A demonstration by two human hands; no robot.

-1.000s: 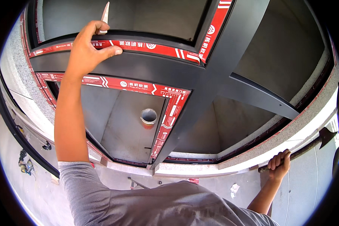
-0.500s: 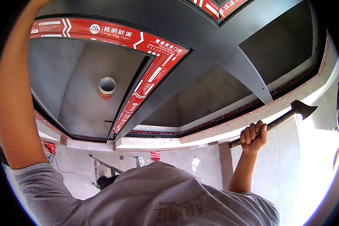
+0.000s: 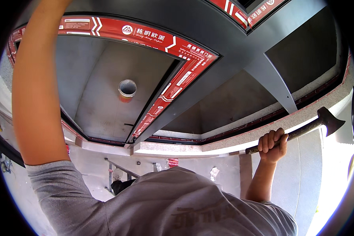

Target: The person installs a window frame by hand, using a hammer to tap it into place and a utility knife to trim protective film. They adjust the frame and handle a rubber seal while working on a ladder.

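My right hand is wrapped round the handle of a hatchet. The tool is raised at the right, with its dark head pointing up and outward. My left arm stretches up along the left side, and its hand lies beyond the upper edge of the picture. Ahead of me stands a dark grey window frame. Red and white protective film covers several of its bars. The hatchet head is near the pale stone sill but apart from the frame.
Through the frame opening a bucket stands on the floor beyond. A pale stone sill curves along the bottom of the frame. Behind and below me are a metal ladder or stand, a red package and a crumpled white scrap.
The view has swung left, so the frame and bucket sit further right in the picture. My right hand still grips the raised hatchet. My left hand has passed out of the picture.
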